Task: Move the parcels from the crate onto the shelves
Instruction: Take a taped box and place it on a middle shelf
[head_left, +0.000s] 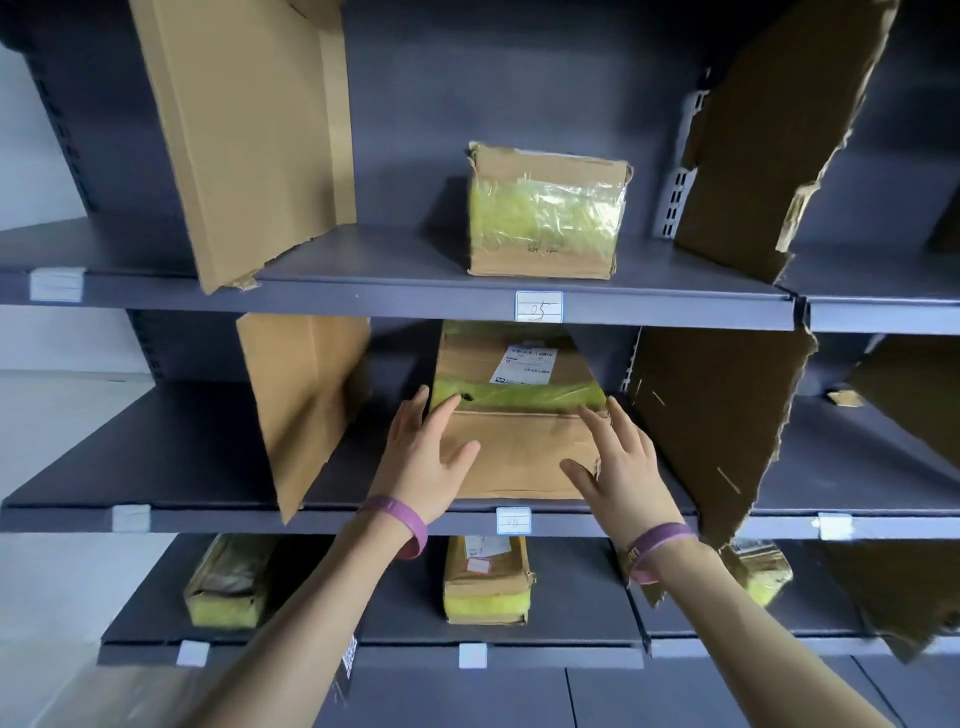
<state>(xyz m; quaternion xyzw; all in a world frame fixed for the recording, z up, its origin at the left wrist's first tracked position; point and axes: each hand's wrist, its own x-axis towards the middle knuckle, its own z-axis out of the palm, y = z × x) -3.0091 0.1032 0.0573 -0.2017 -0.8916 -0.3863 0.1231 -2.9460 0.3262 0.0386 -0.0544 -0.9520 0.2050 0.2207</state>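
Your forearms are filling the bottom of the view, each wearing one of the purple wristbands (402, 522), both angling up toward the middle shelf (208, 519). Task's thing: a brown cardboard parcel (519, 452), with a yellow-green tape band and a printed label on top, is sitting on that shelf. Its front face is lying near the lip, just above the small tag (513, 520). It is standing between two upright cardboard sheets, the left divider (301, 405) and the right divider (711, 426), and touching neither as far as you can see. They are marking out its bay, so a square placement looks like the aim. Left hand (426, 457): fingers straight and spread, thumb splayed across the front face, lying at the parcel's front left corner, gripping nothing. Right hand (618, 467): likewise flat and spread at the front right corner, fingertips near the top edge, holding nothing. Judgement: you are squaring or nudging the parcel back rather than lifting it, though whether the palms are actually pressing cannot be told. An upper parcel (545, 213) is sitting on the shelf above, and three lower parcels (485, 582) are lying on the shelf below. No crate is showing.
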